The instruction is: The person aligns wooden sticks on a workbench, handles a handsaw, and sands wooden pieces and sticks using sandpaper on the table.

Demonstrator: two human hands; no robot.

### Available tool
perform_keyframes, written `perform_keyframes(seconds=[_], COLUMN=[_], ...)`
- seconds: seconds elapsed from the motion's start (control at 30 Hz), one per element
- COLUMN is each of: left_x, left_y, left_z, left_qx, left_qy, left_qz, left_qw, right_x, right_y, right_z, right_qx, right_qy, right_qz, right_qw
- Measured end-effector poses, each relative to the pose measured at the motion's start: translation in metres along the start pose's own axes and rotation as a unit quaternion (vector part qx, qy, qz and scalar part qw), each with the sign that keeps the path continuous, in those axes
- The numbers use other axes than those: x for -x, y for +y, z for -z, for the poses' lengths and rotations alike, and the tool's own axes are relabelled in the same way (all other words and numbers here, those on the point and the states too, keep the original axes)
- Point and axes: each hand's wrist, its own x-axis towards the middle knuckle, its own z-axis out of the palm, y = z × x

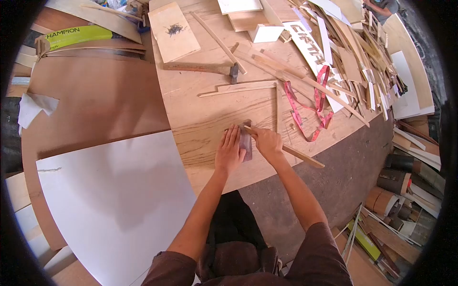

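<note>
My left hand (230, 148) lies flat on the plywood tabletop (200, 117), fingers stretched forward. Its thumb side presses against a purplish-grey flat strip (246, 144), perhaps sandpaper. My right hand (265, 142) is closed around a narrow wooden strip (304, 156). One end of that wood rests over the grey strip, close to my left fingertips; the other points right, past the table edge. Ahead of my hands lie thin wooden sticks (243, 89) forming a corner, and a hammer (205, 69) with a worn wooden handle.
A pink tape measure (305, 112) lies looped to the right. Wood offcuts (353, 52) are heaped at the far right. Small dark nails (175, 29) sit on a board (179, 47). A white sheet (114, 190) lies left. Scrap wood and cans (381, 200) stand on the right floor.
</note>
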Motion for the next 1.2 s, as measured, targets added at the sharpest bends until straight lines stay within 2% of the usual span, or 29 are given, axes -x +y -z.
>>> perform_keyframes(seconds=[0.07, 0.17, 0.23, 0.33, 0.43, 0.47, 0.53, 0.63, 0.7, 0.77, 0.83, 0.9, 0.93, 1.0, 1.1, 1.17, 1.2], left_x=[-0.001, 0.0, -0.001, 0.0, 0.0, 0.0, -0.001, 0.001, -0.002, 0.0, 0.001, 0.001, -0.003, 0.0, 0.0, -0.002, 0.0], left_y=[0.001, 0.0, -0.003, -0.01, -0.009, -0.007, -0.004, -0.003, -0.013, -0.012, -0.009, -0.01, -0.011, -0.007, -0.012, -0.009, -0.008], left_z=[0.0, -0.003, -0.014, -0.021, -0.019, -0.018, -0.012, -0.008, -0.024, -0.029, -0.021, -0.022, -0.021, -0.02, -0.021, -0.024, -0.022], left_qx=[-0.002, 0.002, 0.008, -0.023, -0.009, -0.009, 0.014, 0.012, -0.01, -0.025, -0.031, -0.022, -0.014, -0.017, -0.014, -0.002, -0.003], left_qy=[-0.007, -0.002, 0.003, 0.024, 0.033, 0.036, 0.031, 0.023, 0.039, 0.058, 0.026, 0.026, 0.023, 0.019, 0.013, 0.024, 0.028], left_qz=[0.006, 0.009, 0.003, -0.023, -0.028, -0.026, -0.014, -0.019, -0.033, -0.044, -0.037, -0.039, -0.04, -0.032, -0.031, -0.03, -0.03], left_qw=[1.0, 1.0, 1.0, 0.999, 0.999, 0.999, 0.999, 0.999, 0.999, 0.997, 0.999, 0.999, 0.999, 0.999, 0.999, 0.999, 0.999], right_x=[0.002, 0.005, 0.014, 0.042, 0.08, 0.076, 0.055, 0.008, 0.024, 0.057, 0.075, 0.073, 0.059, 0.029, 0.029, 0.058, 0.072], right_y=[-0.002, -0.016, -0.028, -0.038, -0.034, -0.028, -0.022, -0.026, -0.035, -0.042, -0.033, -0.018, -0.013, -0.005, -0.013, -0.009, -0.012], right_z=[0.006, 0.006, -0.005, -0.02, -0.015, -0.01, -0.001, 0.001, -0.012, -0.014, -0.02, -0.015, -0.011, -0.007, -0.01, -0.028, -0.025], right_qx=[-0.019, 0.021, 0.126, 0.16, 0.135, 0.138, 0.118, 0.141, 0.175, 0.165, 0.165, 0.158, 0.16, 0.184, 0.18, 0.15, 0.153], right_qy=[0.007, -0.015, 0.027, -0.007, -0.045, -0.043, 0.024, 0.012, 0.035, -0.007, -0.03, -0.007, -0.002, 0.133, 0.07, 0.089, 0.055], right_qz=[-0.003, 0.001, -0.001, 0.005, 0.014, 0.017, 0.033, 0.019, 0.023, 0.004, 0.008, 0.078, 0.08, 0.092, 0.065, 0.073, 0.081], right_qw=[1.0, 1.0, 0.992, 0.987, 0.99, 0.989, 0.992, 0.99, 0.984, 0.986, 0.986, 0.984, 0.984, 0.969, 0.979, 0.982, 0.983])
